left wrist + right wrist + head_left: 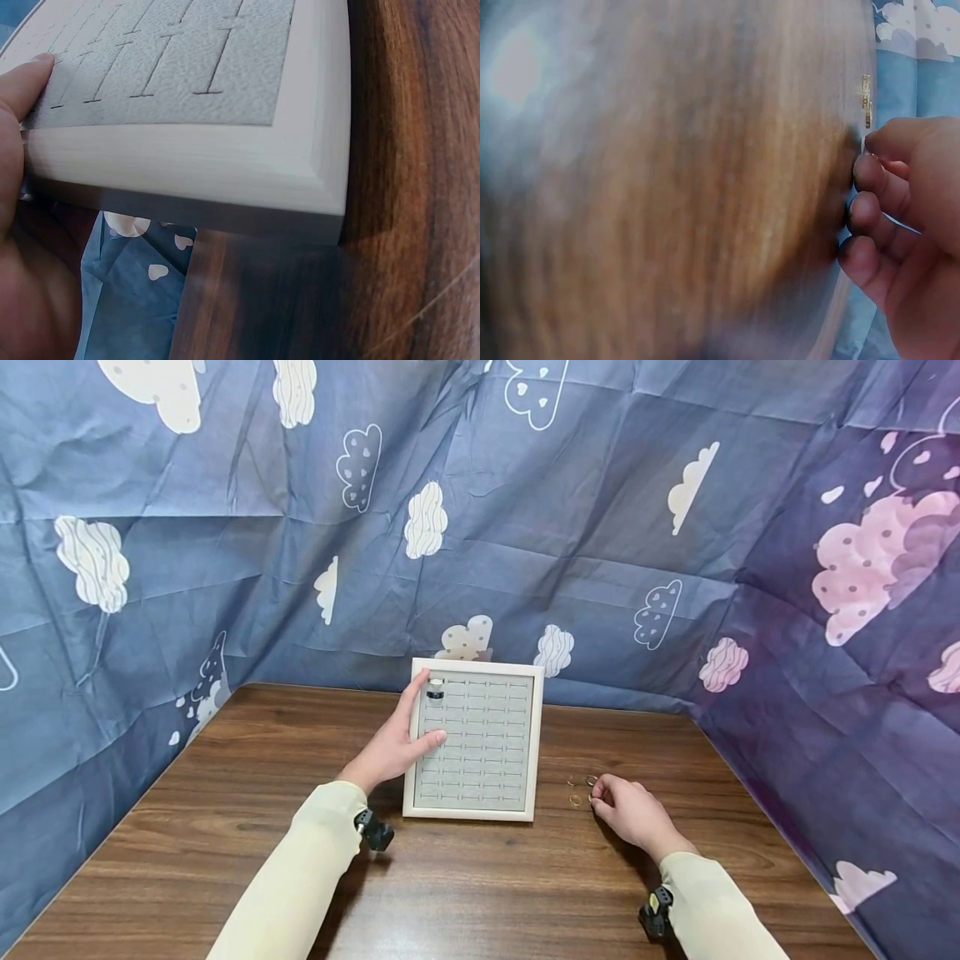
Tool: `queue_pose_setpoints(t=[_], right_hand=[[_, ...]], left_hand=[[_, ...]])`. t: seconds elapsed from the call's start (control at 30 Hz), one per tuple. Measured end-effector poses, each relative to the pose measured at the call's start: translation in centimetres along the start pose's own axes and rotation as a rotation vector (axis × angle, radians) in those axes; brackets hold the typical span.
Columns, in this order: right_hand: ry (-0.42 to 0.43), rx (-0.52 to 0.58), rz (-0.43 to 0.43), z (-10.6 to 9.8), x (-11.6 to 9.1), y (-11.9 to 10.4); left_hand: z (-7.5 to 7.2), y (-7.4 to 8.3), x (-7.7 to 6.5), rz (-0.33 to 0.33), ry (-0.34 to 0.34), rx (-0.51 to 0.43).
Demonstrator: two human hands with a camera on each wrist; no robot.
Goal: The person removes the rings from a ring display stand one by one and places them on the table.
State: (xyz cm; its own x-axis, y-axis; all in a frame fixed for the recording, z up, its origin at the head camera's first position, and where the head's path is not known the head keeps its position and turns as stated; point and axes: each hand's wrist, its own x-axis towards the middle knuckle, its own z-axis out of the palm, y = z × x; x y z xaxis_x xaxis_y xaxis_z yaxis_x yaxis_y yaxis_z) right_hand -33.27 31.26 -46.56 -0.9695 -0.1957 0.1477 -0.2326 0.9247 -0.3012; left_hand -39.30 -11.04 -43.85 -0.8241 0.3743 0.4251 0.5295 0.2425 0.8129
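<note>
My left hand (pixel 390 747) grips the left side of a white-framed ring display board (pixel 472 816), its thumb over the grey slotted pad. The board stands tilted up on the table, its lower edge on the wood. In the pad's top left slots sits a dark ring (pixel 435 695) with a pale piece just above it. My right hand (pixel 633 814) is down at the table, thumb and index finger pinching a small ring (pixel 591 798). Close by lie a gold ring (pixel 575 800), a fainter ring (pixel 572 781) and a silvery ring (pixel 592 781). Gold rings (pixel 866 101) also show past the fingertips in the right wrist view.
The brown wooden table (pixel 480 893) runs back to a blue cloth backdrop (pixel 555 552) with cloud prints, which also closes in the right side. Black wrist cameras are strapped over both pale sleeves (pixel 300 868).
</note>
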Motion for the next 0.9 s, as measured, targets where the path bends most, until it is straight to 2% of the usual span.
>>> queue_pose_setpoints(t=[0.23,0.43,0.6,0.9], right_hand=[[0.037,0.034,-0.005,-0.7,0.1,-0.5],[0.173,0.078,-0.016,-1.8,0.8,-1.3],[0.296,0.14,-0.057,-2.8,1.6,-2.8],[0.363,0.204,-0.106,-3.6,2.8,-5.4]], left_hand=[[-0.1,0.0,0.0,0.001,-0.002,-0.013],[-0.2,0.1,0.0,-0.008,-0.009,-0.022],[-0.2,0.1,-0.1,-0.008,-0.007,-0.024],[-0.2,0.2,-0.1,0.005,-0.007,-0.014]])
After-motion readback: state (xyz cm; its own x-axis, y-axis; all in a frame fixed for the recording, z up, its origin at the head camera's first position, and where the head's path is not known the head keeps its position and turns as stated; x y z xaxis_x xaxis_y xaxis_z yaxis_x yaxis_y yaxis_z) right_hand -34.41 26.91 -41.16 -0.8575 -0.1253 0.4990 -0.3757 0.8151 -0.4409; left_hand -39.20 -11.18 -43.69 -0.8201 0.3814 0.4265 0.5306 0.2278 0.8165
